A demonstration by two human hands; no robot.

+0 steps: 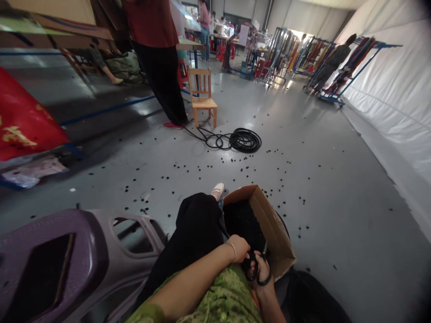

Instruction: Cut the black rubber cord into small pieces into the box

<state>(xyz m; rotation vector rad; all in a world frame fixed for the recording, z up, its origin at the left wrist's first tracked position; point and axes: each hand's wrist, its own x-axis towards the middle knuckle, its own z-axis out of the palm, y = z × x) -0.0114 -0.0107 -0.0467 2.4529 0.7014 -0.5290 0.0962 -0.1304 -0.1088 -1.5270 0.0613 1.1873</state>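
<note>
Gripping scissors [265,249] — the right of two curled hands [262,268], left's contents unclear — beside a cardboard box [274,233].

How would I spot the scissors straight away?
Find the open box beside the black trouser leg. At its near end, the right hand holds the scissors. Black loop handles and a slim metal blade set them apart from the small black bits on the floor.

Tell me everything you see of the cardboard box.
The brown cardboard box is open-topped, upright, with plain, slightly uneven edges. Dark contents lie inside, too murky to make out. It sits beside the black-trousered leg. Scissors in the right hand overlap its near side; contact is unclear.
</note>
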